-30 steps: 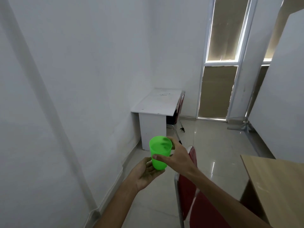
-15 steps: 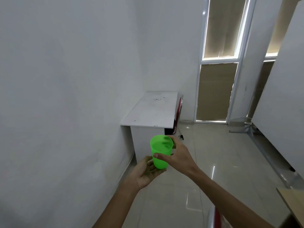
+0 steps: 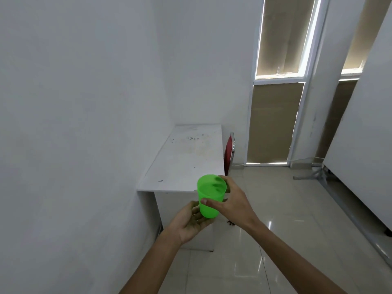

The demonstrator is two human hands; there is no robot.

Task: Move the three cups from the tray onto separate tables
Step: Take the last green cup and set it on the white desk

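Note:
A bright green plastic cup [image 3: 210, 198] is held upright in the air in front of me, just before the near end of a white table [image 3: 186, 158]. My right hand [image 3: 232, 202] wraps its side, thumb across the front and fingers behind the rim. My left hand [image 3: 191, 221] cups it from below, palm up under its base. The white table stands against the left wall and its top is bare apart from dark specks. No tray and no other cups are in view.
A red chair [image 3: 229, 153] is tucked at the table's right side. A white wall [image 3: 74, 124] runs close on the left. A large white board on a metal stand [image 3: 360, 128] leans at the right. Glossy tiled floor [image 3: 275, 209] lies between them, with tall window panels [image 3: 275, 122] behind.
The white table has come much closer and now fills the middle. The red chair and wooden table near me have dropped out of view. Both hands keep holding the cup the same way.

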